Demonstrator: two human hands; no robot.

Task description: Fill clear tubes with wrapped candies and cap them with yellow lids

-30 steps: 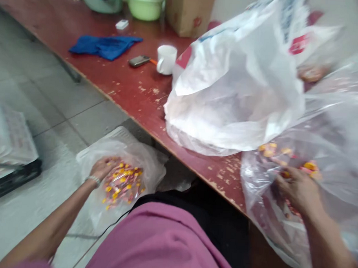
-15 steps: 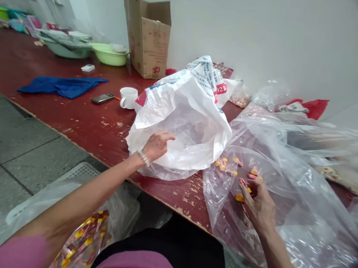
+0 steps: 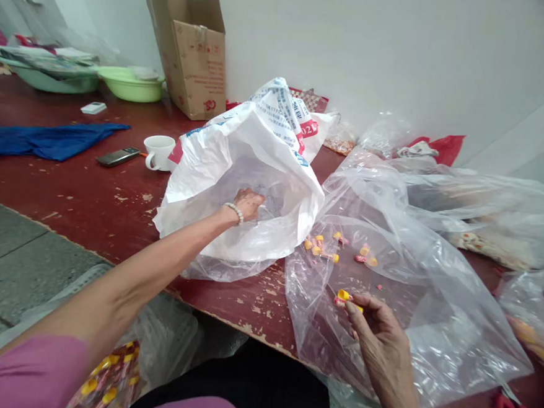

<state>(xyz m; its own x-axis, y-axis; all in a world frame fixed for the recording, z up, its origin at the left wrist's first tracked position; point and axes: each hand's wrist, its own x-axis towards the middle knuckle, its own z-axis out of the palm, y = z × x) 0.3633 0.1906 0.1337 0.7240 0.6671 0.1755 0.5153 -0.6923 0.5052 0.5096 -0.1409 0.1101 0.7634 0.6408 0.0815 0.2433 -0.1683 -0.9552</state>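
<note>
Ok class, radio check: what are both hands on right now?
Left hand inside white plastic bag. Right hand pinching wrapped yellow sweet over clear plastic bag. More sweets loose on that bag.

A chipped red table holds mug, phone, cloth.

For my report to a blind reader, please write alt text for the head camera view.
A person's right hand pinches a small wrapped candy over a clear plastic bag on a chipped red table, while the left hand, with a beaded bracelet, reaches into a white plastic bag.
</note>
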